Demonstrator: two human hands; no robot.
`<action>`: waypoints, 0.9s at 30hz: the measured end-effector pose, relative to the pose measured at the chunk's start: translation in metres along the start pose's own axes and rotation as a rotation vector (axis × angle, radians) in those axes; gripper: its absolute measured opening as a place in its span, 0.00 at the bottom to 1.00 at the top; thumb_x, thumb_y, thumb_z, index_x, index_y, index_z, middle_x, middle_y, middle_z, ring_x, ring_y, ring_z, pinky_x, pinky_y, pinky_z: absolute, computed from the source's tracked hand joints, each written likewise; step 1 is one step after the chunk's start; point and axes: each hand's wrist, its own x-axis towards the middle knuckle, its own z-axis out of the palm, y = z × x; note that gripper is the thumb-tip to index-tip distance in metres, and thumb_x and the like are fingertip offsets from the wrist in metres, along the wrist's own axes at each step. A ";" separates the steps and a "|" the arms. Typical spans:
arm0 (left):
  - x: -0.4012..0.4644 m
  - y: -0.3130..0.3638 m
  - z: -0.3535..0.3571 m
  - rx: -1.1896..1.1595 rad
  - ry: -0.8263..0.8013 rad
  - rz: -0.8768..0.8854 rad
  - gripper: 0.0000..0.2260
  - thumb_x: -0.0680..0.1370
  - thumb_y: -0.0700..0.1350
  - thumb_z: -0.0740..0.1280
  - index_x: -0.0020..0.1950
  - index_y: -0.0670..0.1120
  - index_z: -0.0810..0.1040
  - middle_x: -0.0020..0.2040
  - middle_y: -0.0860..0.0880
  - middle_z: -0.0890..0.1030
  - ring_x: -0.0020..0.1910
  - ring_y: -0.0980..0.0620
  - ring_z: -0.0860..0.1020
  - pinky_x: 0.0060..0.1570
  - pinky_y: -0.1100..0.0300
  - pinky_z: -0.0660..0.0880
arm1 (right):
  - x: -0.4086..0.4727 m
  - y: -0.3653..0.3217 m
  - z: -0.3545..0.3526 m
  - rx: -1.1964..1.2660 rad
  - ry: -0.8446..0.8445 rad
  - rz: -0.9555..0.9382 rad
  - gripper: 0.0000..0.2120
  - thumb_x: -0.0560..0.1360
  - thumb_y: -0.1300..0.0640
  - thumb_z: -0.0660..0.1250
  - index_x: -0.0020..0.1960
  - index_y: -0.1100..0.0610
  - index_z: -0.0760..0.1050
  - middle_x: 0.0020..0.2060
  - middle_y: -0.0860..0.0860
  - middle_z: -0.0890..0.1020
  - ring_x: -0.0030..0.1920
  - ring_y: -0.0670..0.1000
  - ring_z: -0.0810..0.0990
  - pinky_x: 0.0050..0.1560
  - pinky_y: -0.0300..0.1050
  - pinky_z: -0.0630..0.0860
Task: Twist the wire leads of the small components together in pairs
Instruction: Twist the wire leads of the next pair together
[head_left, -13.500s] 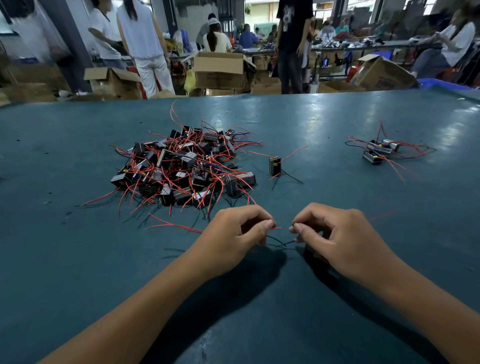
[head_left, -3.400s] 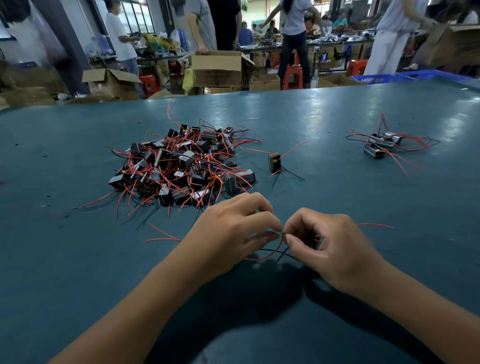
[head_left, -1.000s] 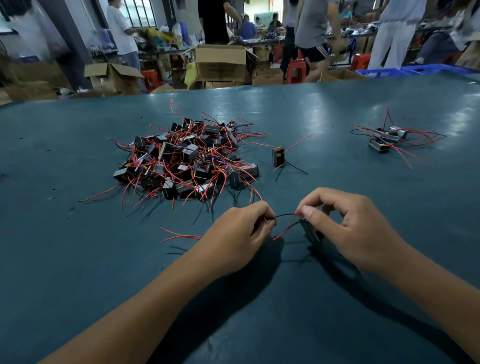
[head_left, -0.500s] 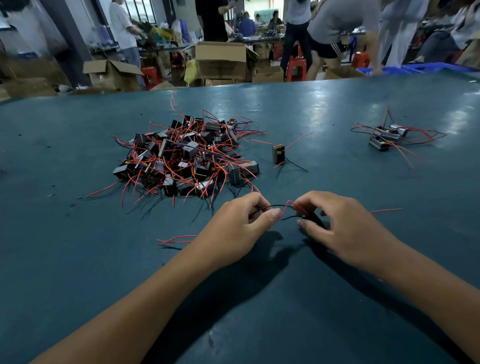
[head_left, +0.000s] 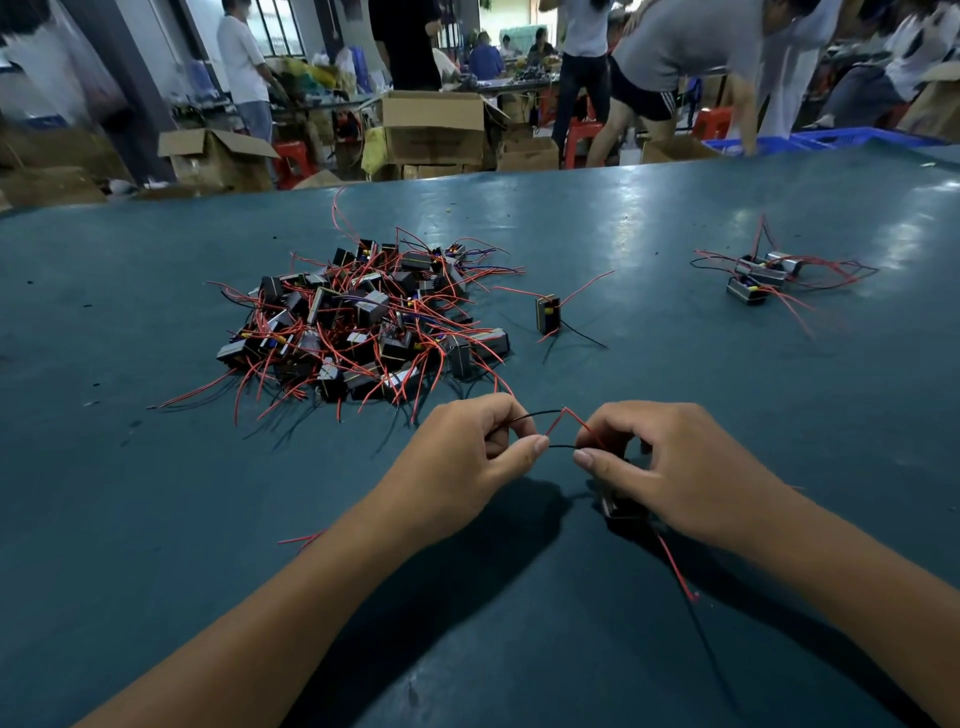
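My left hand (head_left: 467, 462) and my right hand (head_left: 670, 467) are close together above the near middle of the teal table (head_left: 156, 493). Between them run thin red and black wire leads (head_left: 561, 421); my left thumb and forefinger pinch their ends, and my right fingertips pinch them on the other side. A small black component (head_left: 623, 512) sits under my right palm, mostly hidden, with a red lead (head_left: 675, 569) trailing toward me. A big pile of black components with red leads (head_left: 363, 322) lies beyond my left hand.
One lone component (head_left: 548, 314) stands right of the pile. A small group of components with wires (head_left: 758, 278) lies at the far right. Cardboard boxes (head_left: 434, 127) and several people stand past the table's far edge.
Over the last second both hands have drawn slightly together and toward the pile's near edge. A red lead that stuck out to the right of my right hand now hangs below it.
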 end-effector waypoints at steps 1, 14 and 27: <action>-0.001 0.000 0.000 0.000 -0.002 0.002 0.06 0.79 0.46 0.70 0.42 0.50 0.76 0.27 0.56 0.62 0.27 0.56 0.59 0.29 0.62 0.59 | 0.000 0.001 0.000 0.028 -0.014 0.017 0.03 0.76 0.51 0.70 0.44 0.49 0.80 0.36 0.42 0.82 0.40 0.40 0.79 0.40 0.27 0.68; -0.001 -0.002 0.004 -0.084 -0.113 0.035 0.03 0.77 0.51 0.68 0.46 0.53 0.75 0.32 0.42 0.66 0.31 0.43 0.62 0.32 0.56 0.60 | 0.007 0.012 -0.011 0.293 -0.210 0.087 0.08 0.75 0.45 0.67 0.46 0.48 0.81 0.39 0.47 0.85 0.39 0.46 0.82 0.42 0.39 0.77; -0.003 0.006 0.000 -0.118 -0.153 0.078 0.05 0.79 0.52 0.67 0.47 0.51 0.75 0.34 0.37 0.70 0.31 0.40 0.65 0.31 0.49 0.63 | 0.006 0.011 -0.015 0.102 -0.150 0.093 0.05 0.74 0.54 0.71 0.39 0.48 0.78 0.33 0.44 0.83 0.32 0.42 0.78 0.35 0.34 0.72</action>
